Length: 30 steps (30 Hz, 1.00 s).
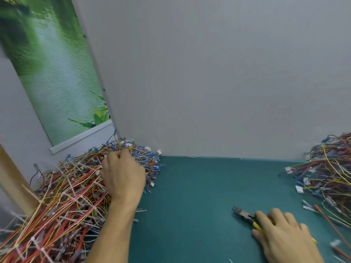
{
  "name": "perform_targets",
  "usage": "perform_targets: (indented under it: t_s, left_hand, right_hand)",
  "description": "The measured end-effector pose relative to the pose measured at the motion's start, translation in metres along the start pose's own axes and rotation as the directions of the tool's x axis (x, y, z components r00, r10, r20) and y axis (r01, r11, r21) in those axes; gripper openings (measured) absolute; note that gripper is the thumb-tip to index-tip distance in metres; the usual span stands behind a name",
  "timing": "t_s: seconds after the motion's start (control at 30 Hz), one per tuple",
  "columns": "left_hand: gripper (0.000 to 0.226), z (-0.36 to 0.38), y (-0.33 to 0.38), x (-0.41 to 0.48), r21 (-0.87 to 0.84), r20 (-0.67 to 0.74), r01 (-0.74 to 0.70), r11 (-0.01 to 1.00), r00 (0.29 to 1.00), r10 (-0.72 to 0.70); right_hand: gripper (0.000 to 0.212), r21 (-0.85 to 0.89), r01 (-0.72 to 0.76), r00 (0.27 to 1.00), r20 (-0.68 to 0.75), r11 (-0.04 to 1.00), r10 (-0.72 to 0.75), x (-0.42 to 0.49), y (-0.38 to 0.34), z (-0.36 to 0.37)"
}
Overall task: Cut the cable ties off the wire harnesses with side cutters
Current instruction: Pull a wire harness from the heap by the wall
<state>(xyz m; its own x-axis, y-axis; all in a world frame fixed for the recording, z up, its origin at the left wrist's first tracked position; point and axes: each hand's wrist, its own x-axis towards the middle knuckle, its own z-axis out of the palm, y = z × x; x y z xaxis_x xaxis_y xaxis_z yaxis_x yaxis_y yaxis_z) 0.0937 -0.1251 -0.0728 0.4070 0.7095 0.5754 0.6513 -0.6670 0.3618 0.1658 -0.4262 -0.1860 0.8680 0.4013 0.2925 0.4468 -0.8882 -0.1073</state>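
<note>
Left hand (123, 175), fingers buried unseen in the lower-left harness pile (62, 202); right hand (284, 238) fingers clamp side cutters (244, 215) beside the right-edge heap (330, 173).

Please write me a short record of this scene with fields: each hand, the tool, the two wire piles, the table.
left hand: reaches into the left wire pile, fingertips hidden among the wires
right hand: holds the side cutters by their yellow handles
side cutters: on or just above the table, jaws pointing left
right wire pile: at the right edge, no hand on it
table: green surface, wall behind
</note>
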Motion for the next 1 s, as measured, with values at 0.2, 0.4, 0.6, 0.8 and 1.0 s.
perform_targets:
  t_s: [0.2, 0.4, 0.6, 0.8, 1.0]
  left_hand:
    - [0.022, 0.015, -0.017, 0.010, 0.213, 0.282, 0.139, 0.967, 0.939, -0.197]
    - [0.009, 0.009, -0.014, 0.009, 0.274, 0.210, 0.121, 0.954, 0.961, -0.183]
    - [0.020, -0.014, 0.007, -0.007, 0.082, -0.076, -0.112, 0.990, 0.990, 0.118]
    - [0.017, -0.044, 0.038, -0.016, -0.066, -0.107, -0.311, 0.948, 0.947, 0.303]
    - [0.016, -0.048, 0.075, -0.024, -0.203, -0.139, -0.391, 0.898, 0.919, 0.369]
  right_hand:
    - [0.040, 0.011, -0.015, 0.995, 0.101, 1.000, 0.014, -0.002, -0.005, -0.010]
    - [0.053, 0.024, 0.021, 1.000, -0.006, 0.999, -0.021, 0.003, 0.000, 0.001]
    - [0.052, 0.023, 0.060, 0.998, -0.008, 0.998, -0.060, 0.003, 0.003, -0.002]
    - [0.048, -0.015, 0.013, 1.000, -0.001, 1.000, -0.013, -0.002, -0.002, -0.005]
    - [0.045, -0.110, -0.003, 0.997, 0.079, 0.994, 0.012, 0.000, 0.001, 0.002]
